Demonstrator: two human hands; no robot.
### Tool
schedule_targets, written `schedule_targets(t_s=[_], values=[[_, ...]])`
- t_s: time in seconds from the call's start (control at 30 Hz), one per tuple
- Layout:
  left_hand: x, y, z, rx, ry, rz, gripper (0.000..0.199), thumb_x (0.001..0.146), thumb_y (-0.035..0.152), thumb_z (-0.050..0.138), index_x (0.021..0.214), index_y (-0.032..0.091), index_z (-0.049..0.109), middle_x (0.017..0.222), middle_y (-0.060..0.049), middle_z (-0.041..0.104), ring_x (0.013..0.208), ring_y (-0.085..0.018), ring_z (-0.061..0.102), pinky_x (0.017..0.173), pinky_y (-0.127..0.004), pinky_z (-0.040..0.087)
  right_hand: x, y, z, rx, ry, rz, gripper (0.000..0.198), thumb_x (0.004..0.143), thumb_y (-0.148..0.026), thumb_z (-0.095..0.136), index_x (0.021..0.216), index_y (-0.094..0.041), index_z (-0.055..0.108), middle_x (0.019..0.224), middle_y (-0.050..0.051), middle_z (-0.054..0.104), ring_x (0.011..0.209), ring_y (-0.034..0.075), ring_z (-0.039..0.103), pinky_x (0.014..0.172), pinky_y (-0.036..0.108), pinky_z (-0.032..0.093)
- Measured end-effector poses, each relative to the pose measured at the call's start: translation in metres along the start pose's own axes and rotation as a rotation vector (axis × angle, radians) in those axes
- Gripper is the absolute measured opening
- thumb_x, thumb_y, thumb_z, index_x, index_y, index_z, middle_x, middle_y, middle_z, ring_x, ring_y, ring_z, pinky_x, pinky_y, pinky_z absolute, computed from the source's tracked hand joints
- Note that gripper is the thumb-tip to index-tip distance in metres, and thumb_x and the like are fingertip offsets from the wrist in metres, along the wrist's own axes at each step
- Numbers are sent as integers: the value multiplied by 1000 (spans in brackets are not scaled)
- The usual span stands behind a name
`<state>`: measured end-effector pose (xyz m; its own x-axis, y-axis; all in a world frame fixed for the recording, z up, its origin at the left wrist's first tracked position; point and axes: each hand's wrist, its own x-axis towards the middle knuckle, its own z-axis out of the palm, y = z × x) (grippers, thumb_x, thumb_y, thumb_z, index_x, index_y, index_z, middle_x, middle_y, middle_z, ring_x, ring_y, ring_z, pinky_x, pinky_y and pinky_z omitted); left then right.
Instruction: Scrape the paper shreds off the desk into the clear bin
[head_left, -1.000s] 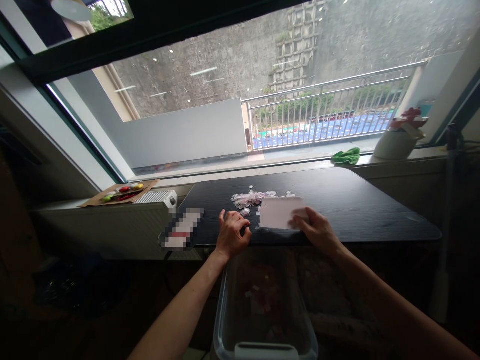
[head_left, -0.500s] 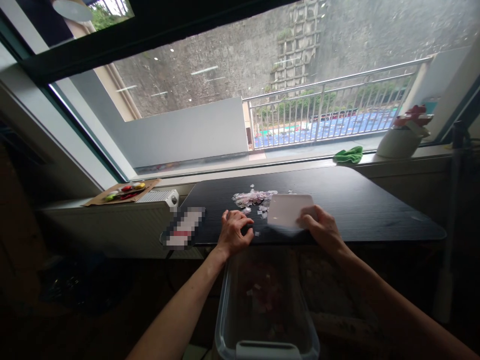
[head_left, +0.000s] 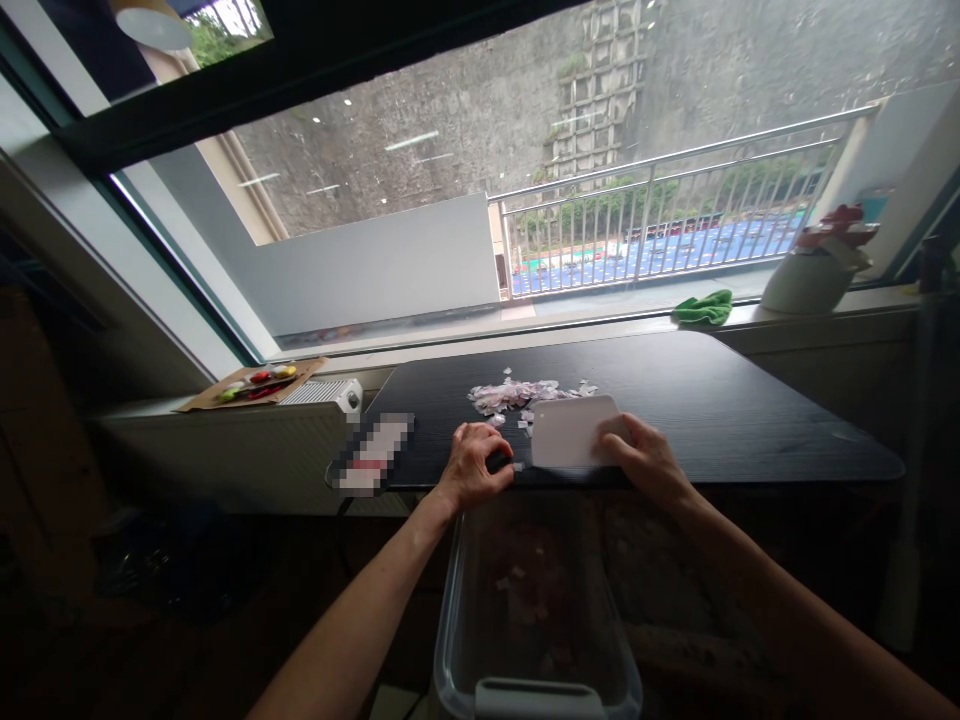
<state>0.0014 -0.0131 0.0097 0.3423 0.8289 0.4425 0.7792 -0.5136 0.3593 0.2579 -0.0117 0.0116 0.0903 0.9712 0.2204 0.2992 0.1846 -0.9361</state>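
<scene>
My right hand [head_left: 646,452] grips a flat white plastic scraper [head_left: 571,430] by its right side. The scraper stands tilted over the dark table [head_left: 720,400], near its front edge. Beside its left end lies a heap of small pale paper scraps [head_left: 514,394], with loose pieces around it. My left hand [head_left: 478,465] rests cupped at the front edge, left of the scraper, with a dark gap between thumb and curled fingers. I see nothing held there, though the palm is hidden. Below the edge, a clear plastic bin [head_left: 450,620] holds some scraps.
A pixelated flat item [head_left: 373,455] lies at the table's left end. Left of it, a radiator [head_left: 319,392] carries a board with colourful items [head_left: 259,382]. On the windowsill are a green cloth [head_left: 703,308] and a white pot [head_left: 806,275].
The scraper has come slightly nearer the front edge, and more scraps show behind it at the right. My left hand stays at the edge, its thumb closer to the fingers.
</scene>
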Motion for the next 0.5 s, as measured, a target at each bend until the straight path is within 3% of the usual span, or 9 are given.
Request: schedule_targets(t_s=[0.2, 0.4, 0.5], values=[[-1, 0, -2, -14, -27, 15, 9, 69, 24, 67, 78, 22, 64, 95, -3, 63, 106, -23, 55, 107, -48, 29, 0, 3, -1, 48, -161, -36, 20, 67, -36, 57, 76, -18, 60, 69, 1, 61, 63, 17, 54, 58, 29, 42], [-4, 3, -3, -17, -85, -13, 15, 69, 24, 65, 84, 22, 63, 100, -4, 60, 110, -24, 52, 109, -50, 25, -1, -2, 0, 11, -63, -28, 18, 67, -35, 55, 73, -18, 60, 68, 1, 62, 63, 17, 55, 58, 29, 43], [-4, 6, -4, -7, -110, -54, 17, 69, 25, 65, 86, 22, 62, 101, -4, 60, 111, -24, 52, 110, -52, 22, 0, -1, 1, 21, -93, -28, 18, 67, -34, 56, 73, -18, 59, 69, 2, 62, 63, 17, 56, 57, 29, 44]])
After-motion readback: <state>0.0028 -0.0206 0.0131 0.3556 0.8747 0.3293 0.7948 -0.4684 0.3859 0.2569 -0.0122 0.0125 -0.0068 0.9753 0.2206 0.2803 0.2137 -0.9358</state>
